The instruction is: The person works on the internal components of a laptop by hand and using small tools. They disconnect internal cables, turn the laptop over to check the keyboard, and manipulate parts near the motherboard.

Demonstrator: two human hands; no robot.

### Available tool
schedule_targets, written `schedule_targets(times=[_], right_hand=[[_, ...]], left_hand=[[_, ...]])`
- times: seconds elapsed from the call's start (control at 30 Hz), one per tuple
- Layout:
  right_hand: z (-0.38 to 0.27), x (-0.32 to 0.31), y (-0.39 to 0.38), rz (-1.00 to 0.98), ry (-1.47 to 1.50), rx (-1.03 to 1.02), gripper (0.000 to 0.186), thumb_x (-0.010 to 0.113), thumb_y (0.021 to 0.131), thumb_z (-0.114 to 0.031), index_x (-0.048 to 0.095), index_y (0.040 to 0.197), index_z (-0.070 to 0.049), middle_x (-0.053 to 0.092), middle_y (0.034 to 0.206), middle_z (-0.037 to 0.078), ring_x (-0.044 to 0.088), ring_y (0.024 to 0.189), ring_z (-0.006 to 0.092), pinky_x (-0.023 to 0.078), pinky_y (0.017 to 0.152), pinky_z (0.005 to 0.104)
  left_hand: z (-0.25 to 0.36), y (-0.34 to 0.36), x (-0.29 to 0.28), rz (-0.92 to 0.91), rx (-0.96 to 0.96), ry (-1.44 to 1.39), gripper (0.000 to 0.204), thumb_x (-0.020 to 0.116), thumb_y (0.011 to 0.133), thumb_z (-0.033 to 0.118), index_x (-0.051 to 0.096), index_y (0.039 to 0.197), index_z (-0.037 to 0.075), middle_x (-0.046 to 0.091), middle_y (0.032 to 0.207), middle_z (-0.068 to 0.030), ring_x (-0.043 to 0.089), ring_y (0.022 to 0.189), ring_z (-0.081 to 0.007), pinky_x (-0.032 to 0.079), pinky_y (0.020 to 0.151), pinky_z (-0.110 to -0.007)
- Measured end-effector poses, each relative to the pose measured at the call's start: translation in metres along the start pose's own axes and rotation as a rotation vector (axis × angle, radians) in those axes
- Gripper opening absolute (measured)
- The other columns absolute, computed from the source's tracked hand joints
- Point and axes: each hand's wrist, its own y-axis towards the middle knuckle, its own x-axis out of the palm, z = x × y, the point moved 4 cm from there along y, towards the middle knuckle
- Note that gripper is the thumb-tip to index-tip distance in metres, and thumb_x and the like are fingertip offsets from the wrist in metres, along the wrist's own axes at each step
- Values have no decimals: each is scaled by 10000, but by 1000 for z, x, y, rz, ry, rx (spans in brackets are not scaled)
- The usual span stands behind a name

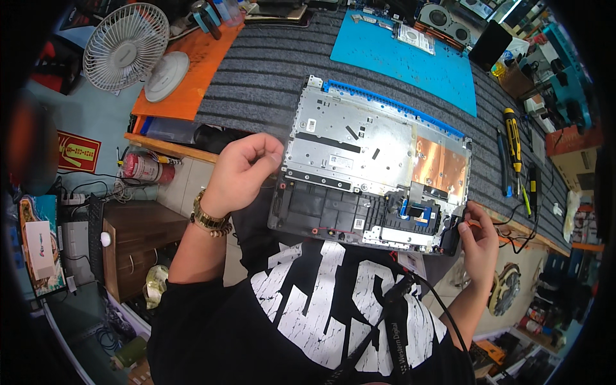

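In front of me is a laptop's top case [378, 144], its inner side up, with a silver metal plate, a patch of copper foil [438, 163] and a blue strip along the far edge. Its near part is black plastic with a touchpad board [418, 215] and a ribbon cable. My right hand [480, 240] grips the near right corner, thumb on top and fingers round the edge. At the left edge, my left hand [247, 170] is closed, thumb and forefinger pinched together right beside the case. What, if anything, sits between those fingertips is hidden.
The case overlaps the front of a bench with a grey ribbed mat [256, 77]. A blue mat [404, 64] with small parts lies beyond it. A yellow screwdriver [512, 138] and other tools lie right. A white fan [126, 48] stands far left on an orange board [186, 93].
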Motion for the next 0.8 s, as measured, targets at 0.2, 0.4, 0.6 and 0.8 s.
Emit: schedule_targets(times=[0.2,0.4,0.6,0.8], right_hand=[[2,2,1,-19,-7,-27,530,768,1124,-60,651,1633,27,717,1304,-10,617,863,32,439,668,222],[-7,8,-2,-33,149,-3,543,780,1117,-33,630,1623,97,732,1358,76,725,1154,113,586,1010,284],[-16,19,-6,28,118,-72,515,849,1071,-65,726,1551,76,769,1265,31,543,786,1,452,683,213],[-36,34,-18,-36,62,-57,540,876,1062,-120,732,1540,89,796,1163,14,513,715,-1,434,617,242]], left_hand=[[3,-1,0,28,26,-28,102,710,1153,71,753,1135,-20,754,994,25,656,893,-48,550,810,-262],[0,1,-1,94,116,248,158,849,1109,125,771,1095,-12,745,943,23,676,897,-57,565,809,-273],[-7,9,-8,151,5,357,209,790,1159,172,749,1156,-33,747,944,-3,648,857,-66,550,757,-277],[-2,19,-30,203,5,616,259,757,1179,219,766,1141,-38,771,930,-43,654,856,-109,548,787,-317]])
